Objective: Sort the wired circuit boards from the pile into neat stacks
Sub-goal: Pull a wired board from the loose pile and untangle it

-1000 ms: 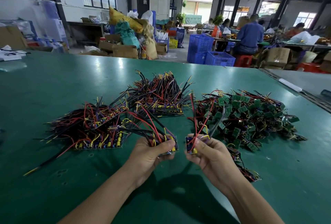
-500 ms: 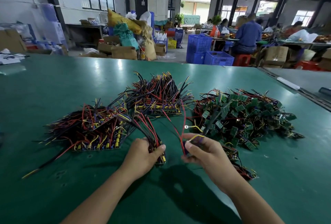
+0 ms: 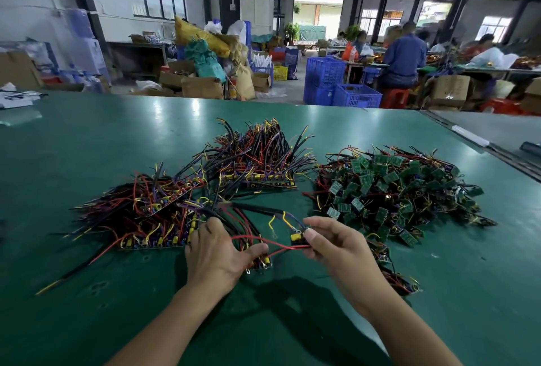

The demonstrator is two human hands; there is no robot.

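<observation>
A tangled pile of green wired circuit boards (image 3: 392, 190) lies on the right of the green table (image 3: 87, 146). Two sorted stacks with red, black and yellow wires sit at the left (image 3: 146, 216) and centre back (image 3: 257, 160). My right hand (image 3: 336, 245) pinches one small wired board (image 3: 297, 238) just off the pile's near left edge; its red and black wires trail left. My left hand (image 3: 216, 251) grips a small stack of boards (image 3: 260, 261) against the table, thumb over the red wires.
A few more boards (image 3: 401, 280) lie right of my right wrist. Beyond the table's far edge stand blue crates (image 3: 336, 84), cardboard boxes (image 3: 202, 87) and seated people (image 3: 404, 58). A second table (image 3: 497, 134) adjoins at the right.
My left hand has lowered its boards onto the table beside the left stack. My right hand has moved right and turned, now showing the single board with its wires stretched leftward.
</observation>
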